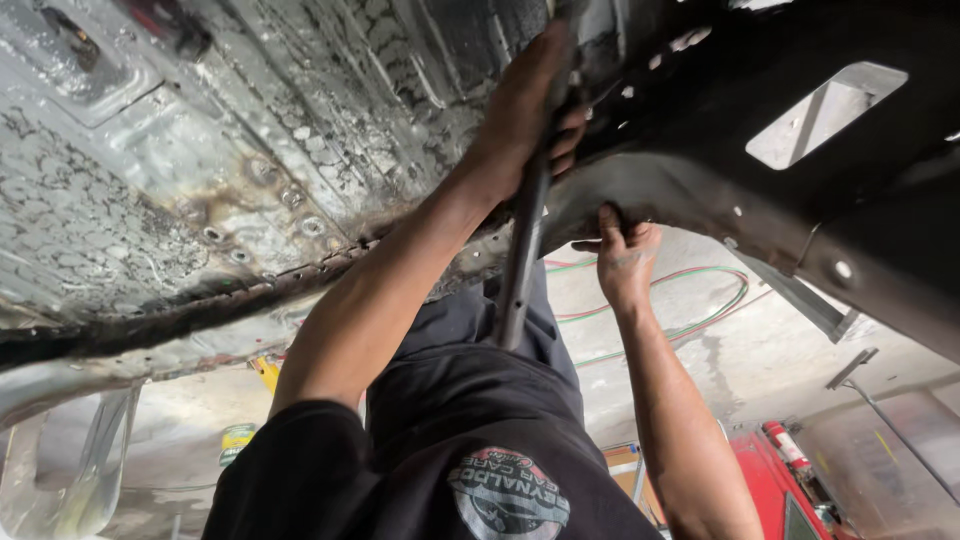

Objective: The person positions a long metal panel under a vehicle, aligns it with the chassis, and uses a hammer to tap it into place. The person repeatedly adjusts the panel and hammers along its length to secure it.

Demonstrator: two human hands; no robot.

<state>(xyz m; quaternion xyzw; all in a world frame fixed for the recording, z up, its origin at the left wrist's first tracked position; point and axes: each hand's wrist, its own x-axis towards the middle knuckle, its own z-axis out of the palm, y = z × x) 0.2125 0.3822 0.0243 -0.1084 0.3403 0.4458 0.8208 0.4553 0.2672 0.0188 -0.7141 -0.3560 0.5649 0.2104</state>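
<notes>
Left hand (525, 110), upper centre, wrapped tight around bar (522, 255), levering against underbody (200, 170). Right hand (625, 262), mid-frame, fingers curled over panel edge (690, 195), steadying it. Hoses (700, 300) on floor behind.

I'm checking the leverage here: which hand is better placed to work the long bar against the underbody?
Probably the left hand: it grips the metal bar up by the underbody. The right hand clutches the panel edge, apart from the bar.
</notes>
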